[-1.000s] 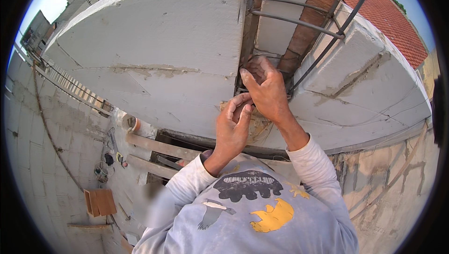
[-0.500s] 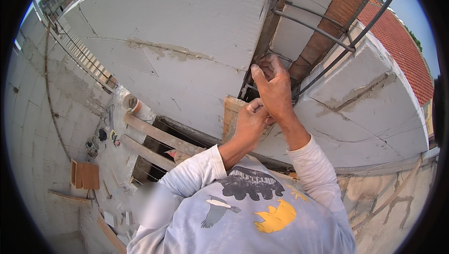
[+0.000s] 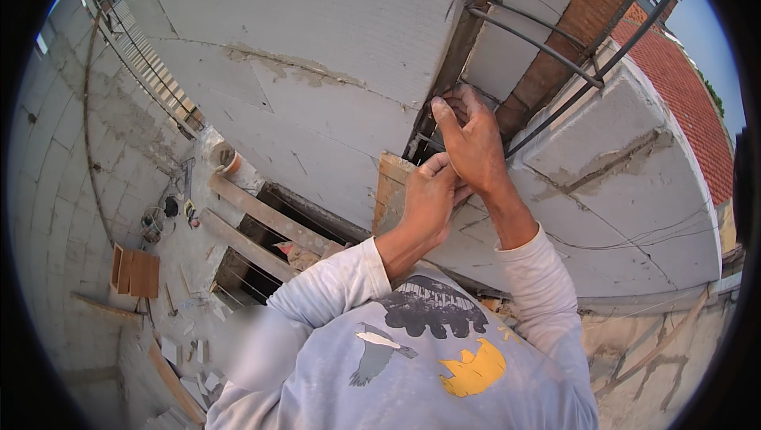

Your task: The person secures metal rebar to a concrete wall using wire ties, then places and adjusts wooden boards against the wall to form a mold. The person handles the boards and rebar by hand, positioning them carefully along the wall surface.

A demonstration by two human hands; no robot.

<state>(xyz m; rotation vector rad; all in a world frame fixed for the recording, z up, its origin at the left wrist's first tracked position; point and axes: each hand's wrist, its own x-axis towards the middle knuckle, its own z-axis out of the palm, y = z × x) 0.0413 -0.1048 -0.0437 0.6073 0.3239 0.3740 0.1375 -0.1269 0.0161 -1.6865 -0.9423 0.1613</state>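
My right hand (image 3: pixel 472 145) reaches into a narrow gap between white block walls (image 3: pixel 301 49), fingers curled among dark steel rebar (image 3: pixel 539 49) beside an upright rough timber (image 3: pixel 579 10). What those fingers grip is hidden. Just below and left of it, my left hand (image 3: pixel 432 200) has fingers bent together, partly behind the right hand, at the top of a small plywood board (image 3: pixel 388 180) at the bottom of the gap. I cannot make out what it holds.
Planks (image 3: pixel 265 216) cross a dark floor opening on the lower left. A brown wooden box (image 3: pixel 135 271), a bucket (image 3: pixel 227 162), tools and offcuts lie below. A red tiled roof (image 3: pixel 674 97) shows beyond the right wall. Thin wires (image 3: pixel 626 236) hang across that wall.
The view has shifted, so the scene sits further right. My left hand has turned and drawn in under my right hand, its fingers more hidden. My right hand stays in the gap.
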